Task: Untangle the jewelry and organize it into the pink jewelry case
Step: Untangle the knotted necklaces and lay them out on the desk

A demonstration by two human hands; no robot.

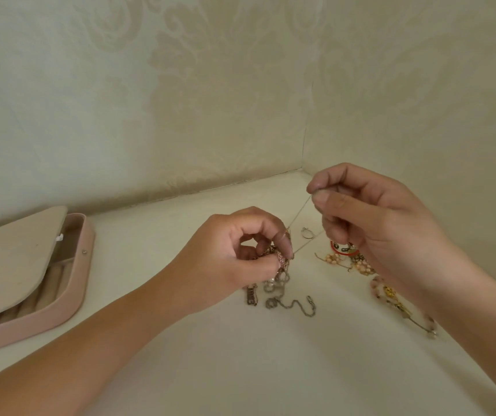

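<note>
Head-worn view, downward, close over table (240, 370)

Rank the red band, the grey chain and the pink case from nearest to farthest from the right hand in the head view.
1. Red band, just under the right hand.
2. Grey chain, low centre of the view.
3. Pink case, far left.

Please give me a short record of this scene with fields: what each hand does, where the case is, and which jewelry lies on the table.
left hand: the left hand grips the tangled bundle
right hand: the right hand pinches a thin chain, drawn taut from the bundle
case: the pink jewelry case is at the far left, open, with padded rolls showing
on the table: silver chain, small ring, red bangle, pearly pieces
</note>
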